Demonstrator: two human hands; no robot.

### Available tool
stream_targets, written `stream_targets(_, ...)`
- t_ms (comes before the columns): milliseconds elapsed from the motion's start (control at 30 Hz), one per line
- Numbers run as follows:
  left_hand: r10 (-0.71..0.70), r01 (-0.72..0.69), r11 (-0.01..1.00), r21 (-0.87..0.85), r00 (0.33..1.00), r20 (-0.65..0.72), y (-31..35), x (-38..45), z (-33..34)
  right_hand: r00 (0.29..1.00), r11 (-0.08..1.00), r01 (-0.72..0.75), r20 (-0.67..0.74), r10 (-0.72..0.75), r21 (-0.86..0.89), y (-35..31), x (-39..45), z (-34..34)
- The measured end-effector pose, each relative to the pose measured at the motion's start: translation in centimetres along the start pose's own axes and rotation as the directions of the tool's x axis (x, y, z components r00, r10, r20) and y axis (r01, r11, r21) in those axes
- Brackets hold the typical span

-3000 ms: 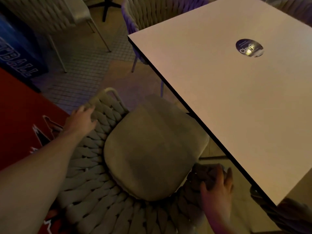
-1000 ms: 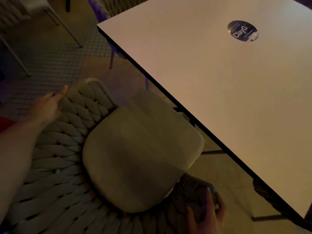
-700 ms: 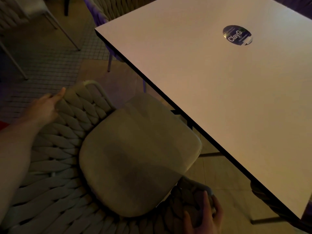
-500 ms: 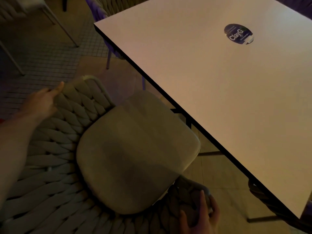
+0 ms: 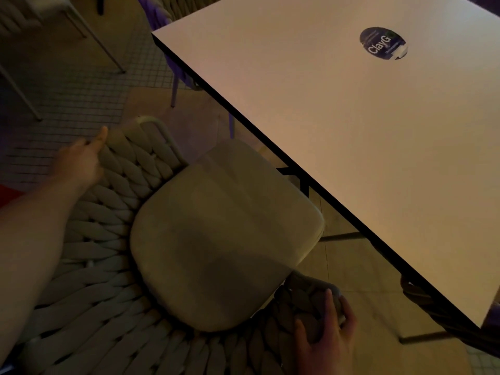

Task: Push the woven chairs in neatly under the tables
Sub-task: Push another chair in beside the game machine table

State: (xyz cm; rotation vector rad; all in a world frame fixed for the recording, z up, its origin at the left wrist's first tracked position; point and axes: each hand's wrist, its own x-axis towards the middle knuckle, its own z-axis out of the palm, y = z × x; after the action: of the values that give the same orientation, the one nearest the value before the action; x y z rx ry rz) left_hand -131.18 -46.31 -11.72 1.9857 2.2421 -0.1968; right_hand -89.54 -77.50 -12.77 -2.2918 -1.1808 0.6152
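A woven chair (image 5: 108, 266) with a beige seat cushion (image 5: 224, 239) stands below me, its front corner just reaching under the edge of the pale square table (image 5: 351, 136). My left hand (image 5: 79, 161) grips the top rim of the woven backrest at its left end. My right hand (image 5: 324, 336) grips the woven armrest end at the lower right, fingers wrapped around it. The chair's legs are hidden below the seat.
A dark round sticker (image 5: 382, 43) lies on the tabletop. A purple-lit woven chair (image 5: 162, 12) sits at the table's far corner, another chair's thin legs (image 5: 102, 41) stand at the upper left. A woven chair (image 5: 427, 301) shows under the table's right corner.
The chair has slid a little toward the table since three seconds ago. Both hands keep the same hold. In the last second almost nothing has shifted.
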Motion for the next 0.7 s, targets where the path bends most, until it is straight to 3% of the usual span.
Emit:
stream_targets(467, -0.056, 0.056, 0.998, 0.003, 0.996, 0.063, 0.2, -0.8, -0.2, 0.999, 0.999, -0.011, -0.049, 0.013, 0.039, 0.3, -0.3, 0.0)
stream_targets(567, -0.045, 0.045, 0.999, 0.003, 0.996, 0.081, -0.2, -0.4, 0.2, 0.999, 0.999, -0.014, -0.029, 0.016, 0.047, 0.4, -0.3, 0.2)
stream_targets(700, -0.132, 0.131, 0.991, 0.009, 0.988, 0.079, 0.4, -2.6, -0.7, 0.998, 0.997, -0.058, 0.038, 0.057, 0.042, 0.0, 0.2, -1.2)
